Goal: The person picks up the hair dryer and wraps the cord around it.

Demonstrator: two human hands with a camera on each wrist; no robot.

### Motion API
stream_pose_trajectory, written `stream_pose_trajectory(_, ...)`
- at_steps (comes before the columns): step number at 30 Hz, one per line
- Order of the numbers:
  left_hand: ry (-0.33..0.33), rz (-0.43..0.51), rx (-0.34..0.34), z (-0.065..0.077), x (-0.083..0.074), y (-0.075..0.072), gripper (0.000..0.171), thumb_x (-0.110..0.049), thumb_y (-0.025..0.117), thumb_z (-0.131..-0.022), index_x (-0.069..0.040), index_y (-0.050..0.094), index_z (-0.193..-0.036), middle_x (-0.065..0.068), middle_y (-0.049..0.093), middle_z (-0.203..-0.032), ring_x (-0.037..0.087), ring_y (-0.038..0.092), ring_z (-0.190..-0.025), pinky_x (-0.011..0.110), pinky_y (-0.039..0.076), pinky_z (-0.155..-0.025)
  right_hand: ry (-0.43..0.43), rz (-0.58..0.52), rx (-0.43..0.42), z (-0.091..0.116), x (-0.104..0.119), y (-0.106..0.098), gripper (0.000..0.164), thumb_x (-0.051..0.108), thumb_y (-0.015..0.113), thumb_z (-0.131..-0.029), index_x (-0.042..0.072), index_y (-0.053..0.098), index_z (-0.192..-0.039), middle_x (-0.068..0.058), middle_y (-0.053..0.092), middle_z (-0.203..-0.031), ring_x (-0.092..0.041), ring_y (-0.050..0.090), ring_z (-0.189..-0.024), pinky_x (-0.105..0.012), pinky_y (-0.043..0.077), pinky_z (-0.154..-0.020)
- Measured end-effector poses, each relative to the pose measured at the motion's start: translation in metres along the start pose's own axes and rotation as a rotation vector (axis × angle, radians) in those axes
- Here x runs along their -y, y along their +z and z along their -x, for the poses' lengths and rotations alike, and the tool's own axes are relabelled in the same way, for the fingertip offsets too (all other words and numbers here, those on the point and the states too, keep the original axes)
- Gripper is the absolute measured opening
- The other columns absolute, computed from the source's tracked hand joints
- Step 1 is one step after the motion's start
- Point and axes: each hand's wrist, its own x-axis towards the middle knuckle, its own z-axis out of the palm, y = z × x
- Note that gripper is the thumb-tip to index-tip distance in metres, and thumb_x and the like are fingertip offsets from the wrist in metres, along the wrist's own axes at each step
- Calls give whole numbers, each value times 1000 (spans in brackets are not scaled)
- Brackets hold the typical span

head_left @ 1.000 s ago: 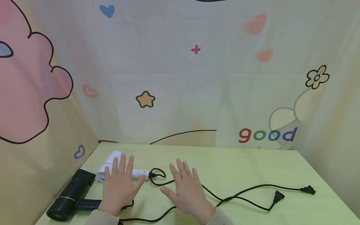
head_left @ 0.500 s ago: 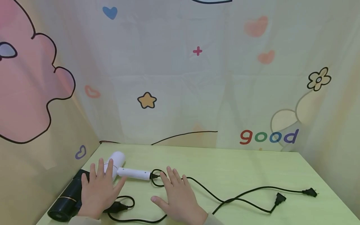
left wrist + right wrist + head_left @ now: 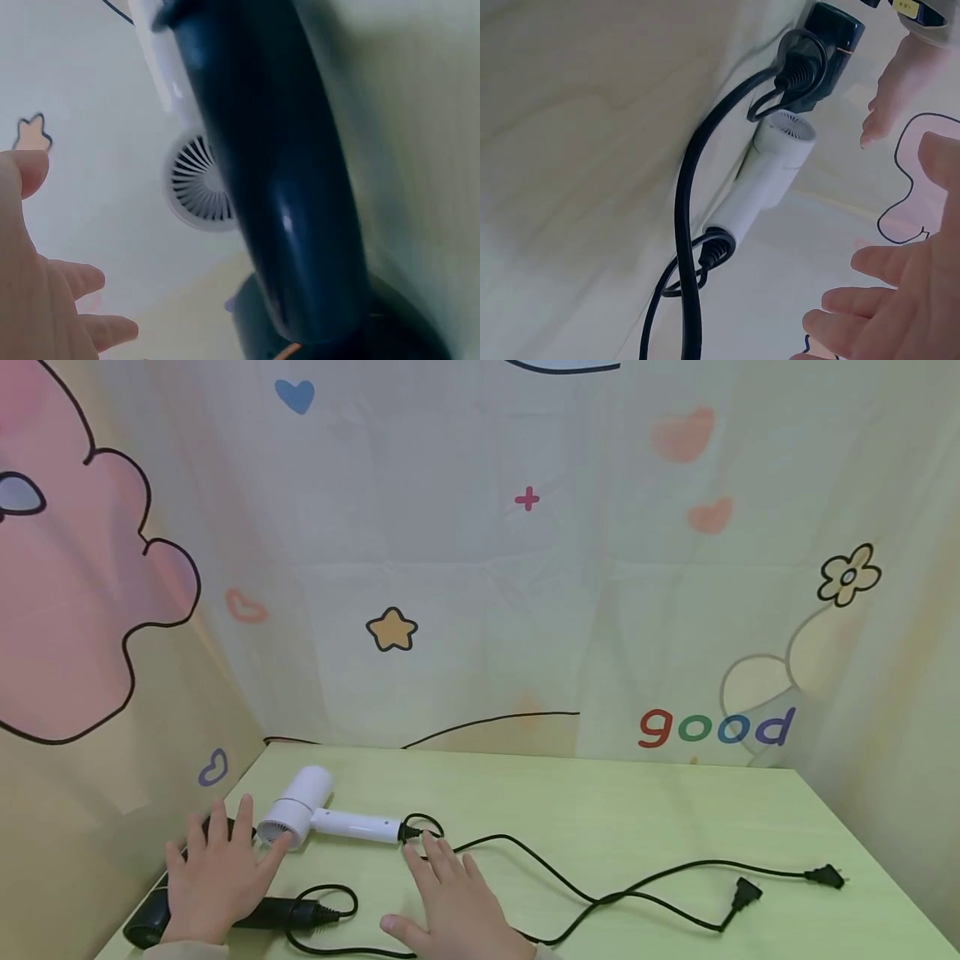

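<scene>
My left hand (image 3: 213,881), fingers spread and straight, is over the black hair dryer (image 3: 148,920) at the table's left side. It hides part of that dryer's body in the head view; the black handle (image 3: 277,150) fills the middle of the left wrist view. Behind lies a white hair dryer (image 3: 356,825), its round vent (image 3: 201,180) facing the left wrist camera. Near the end of the white handle, my right hand (image 3: 461,906) is spread palm down over the black cords (image 3: 688,225). Neither hand grips anything.
Two black plugs, one farther back (image 3: 825,876) and one nearer (image 3: 746,893), lie at the right of the pale green table (image 3: 660,810). Their cords cross mid-table. A printed curtain (image 3: 480,568) hangs behind the table's back edge.
My left hand has moved left and down, from in front of the white hair dryer to over the black one. My right hand has moved slightly left and down. Both dryers stay put.
</scene>
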Motion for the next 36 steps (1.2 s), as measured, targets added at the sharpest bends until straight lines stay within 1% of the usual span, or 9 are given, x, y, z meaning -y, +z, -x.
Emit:
stream_pose_trajectory(2, -24, 5, 21, -2, 6, 1, 98, -74, 28, -87, 3, 18, -148, 42, 9, -144, 66, 7, -127, 77, 8, -92, -5, 8, 10, 1, 1, 2, 79, 69, 34, -90, 14, 31, -148, -12, 26, -155, -30, 30, -141, -56, 32, -106)
stream_pose_trajectory(7, -81, 14, 55, -4, 16, 3, 101, -76, 28, -86, 5, 16, -147, 45, 10, -141, 70, 10, -122, 77, 13, -88, 6, 17, 77, 1, 4, 6, 79, 67, 39, -89, 14, 32, -148, -11, 25, -156, -30, 31, -140, -56, 33, -105)
stream_pose_trajectory(11, -140, 15, 83, -5, 21, 4, 105, -77, 29, -85, 7, 16, -146, 47, 10, -139, 72, 13, -118, 79, 16, -87, 34, 40, 134, 1, 5, 10, 79, 67, 42, -88, 16, 33, -147, -8, 28, -155, -29, 31, -140, -55, 33, -106)
stream_pose_trajectory(16, -216, 14, 130, -6, 27, 4, 115, -83, 30, -79, 11, 14, -144, 50, 11, -136, 73, 14, -116, 80, 16, -87, 69, 91, 185, 1, 6, 16, 76, 68, 44, -86, 20, 37, -145, -4, 34, -152, -26, 35, -139, -52, 36, -104)
stream_pose_trajectory(19, -240, 24, 148, -5, 32, 5, 119, -85, 28, -77, 12, 12, -143, 51, 10, -134, 73, 14, -115, 79, 17, -88, 96, 89, 231, 1, 5, 19, 73, 66, 46, -86, 23, 38, -144, -1, 36, -152, -23, 36, -138, -51, 37, -104)
stream_pose_trajectory(23, -258, 42, 142, -2, 38, 9, 114, -82, 31, -80, 13, 12, -142, 52, 11, -133, 73, 17, -112, 78, 18, -88, 132, 63, 310, -1, 3, 21, 67, 63, 48, -88, 27, 37, -144, 3, 35, -151, -20, 35, -139, -51, 36, -105)
stream_pose_trajectory(27, -292, 48, 145, -3, 40, 12, 107, -73, 41, -83, 13, 13, -140, 51, 13, -131, 72, 19, -112, 78, 17, -90, 157, 48, 367, -2, 1, 20, 67, 63, 48, -87, 28, 38, -144, 6, 34, -152, -19, 33, -140, -52, 34, -106)
stream_pose_trajectory(32, -337, 38, 162, -4, 42, 17, 103, -67, 48, -84, 13, 13, -140, 51, 16, -129, 71, 21, -112, 77, 18, -92, 150, 75, 373, -1, -1, 23, 69, 64, 50, -85, 27, 40, -142, 7, 34, -152, -17, 33, -140, -51, 33, -107)
stream_pose_trajectory(36, -352, 12, 169, -5, 44, 19, 100, -63, 51, -85, 13, 15, -140, 50, 24, -124, 69, 31, -107, 74, 26, -90, 140, 91, 402, -3, -3, 25, 61, 62, 53, -85, 28, 49, -135, 9, 35, -151, -17, 33, -140, -51, 34, -106)
